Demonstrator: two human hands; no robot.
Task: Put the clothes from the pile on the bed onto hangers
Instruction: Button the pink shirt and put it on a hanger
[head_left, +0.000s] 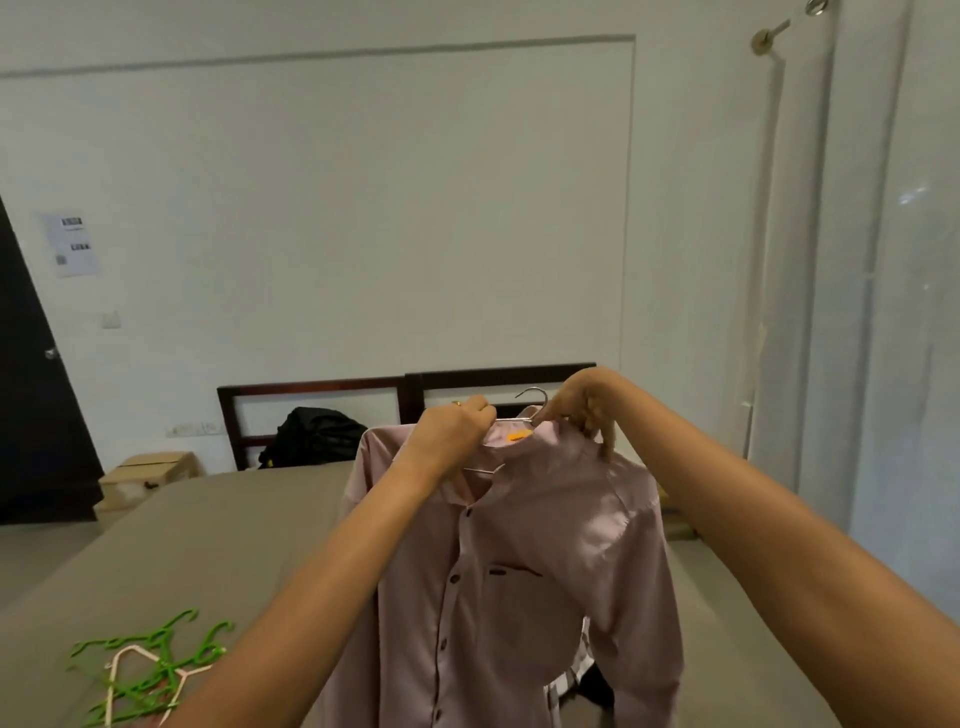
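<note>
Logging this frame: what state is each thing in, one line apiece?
pink shirt, on the metal hanger, held up above the bed, collar unbuttoned.
metal hanger, inside the shirt, hook upright.
left hand, pinches the collar.
right hand, holds the hanger below its hook.
green hangers, tangled flat on the bed, bare.
cardboard box, closed.

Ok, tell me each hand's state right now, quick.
Left hand: closed, grip on the shirt collar.
Right hand: closed, pinching the hanger at the hook's base, its other fingers lying on the shirt's shoulder.
</note>
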